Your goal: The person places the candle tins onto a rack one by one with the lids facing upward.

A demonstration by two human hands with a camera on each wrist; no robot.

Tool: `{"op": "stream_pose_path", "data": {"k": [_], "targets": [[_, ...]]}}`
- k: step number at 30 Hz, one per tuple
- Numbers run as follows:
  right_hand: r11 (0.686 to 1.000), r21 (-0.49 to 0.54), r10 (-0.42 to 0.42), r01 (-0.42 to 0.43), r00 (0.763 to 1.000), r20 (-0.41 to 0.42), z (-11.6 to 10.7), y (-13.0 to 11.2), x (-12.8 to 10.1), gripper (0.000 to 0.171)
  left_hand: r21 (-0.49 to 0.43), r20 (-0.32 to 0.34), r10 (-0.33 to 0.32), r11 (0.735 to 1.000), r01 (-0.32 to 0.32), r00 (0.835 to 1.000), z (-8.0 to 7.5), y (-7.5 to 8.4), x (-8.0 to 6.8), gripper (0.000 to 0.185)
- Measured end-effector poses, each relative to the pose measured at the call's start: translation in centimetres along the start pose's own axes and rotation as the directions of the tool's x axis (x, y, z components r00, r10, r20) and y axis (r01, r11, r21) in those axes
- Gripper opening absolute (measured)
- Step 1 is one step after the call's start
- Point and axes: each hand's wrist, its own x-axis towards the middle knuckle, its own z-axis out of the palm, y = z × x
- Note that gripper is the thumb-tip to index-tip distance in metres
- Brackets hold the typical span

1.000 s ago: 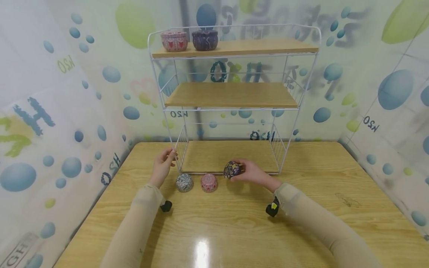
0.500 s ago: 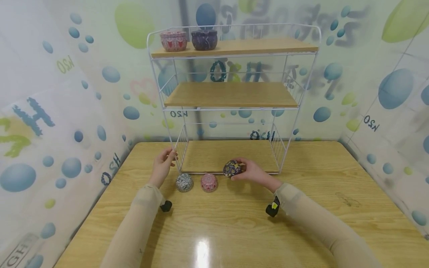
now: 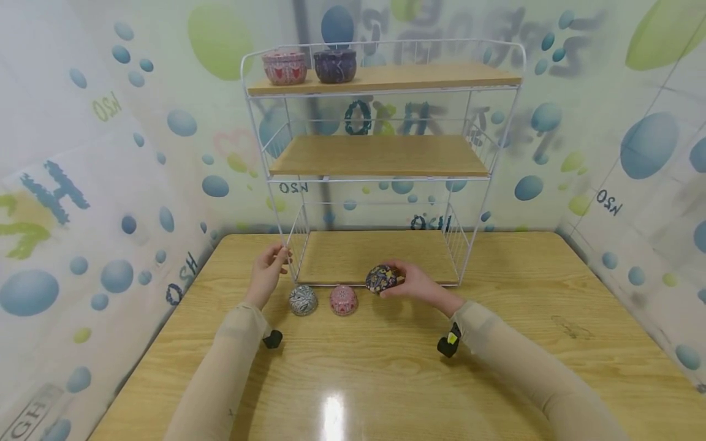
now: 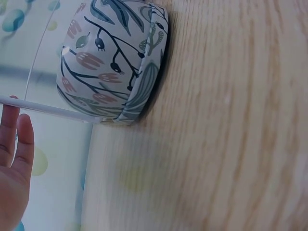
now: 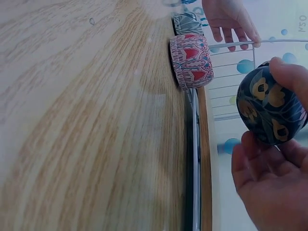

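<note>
One dark blue tin with gold flowers, gripped by right hand fingers just above the tabletop before the wire shelf, left hand fingers curled on its post, right wrist view alone shows the flower pattern.

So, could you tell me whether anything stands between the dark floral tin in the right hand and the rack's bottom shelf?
Nothing visible does. The right hand holds the dark floral tin at the front edge of the bottom shelf, whose board behind it lies bare.
</note>
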Motion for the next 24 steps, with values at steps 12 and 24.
{"op": "stream_pose_path", "data": {"k": [12, 24], "targets": [[0.997, 0.071, -0.013, 0.010, 0.999, 0.032, 0.0, 0.1, 0.0, 0.074, 0.018, -0.009, -0.006, 1.000, 0.006, 1.000, -0.4, -3.2, 1.1, 0.035], [0.991, 0.131, -0.013, 0.007, 0.999, 0.047, 0.2, 0.4, 0.0, 0.075, -0.019, -0.017, -0.011, 1.000, 0.011, 1.000, -0.2, -2.7, 1.1, 0.030]]}}
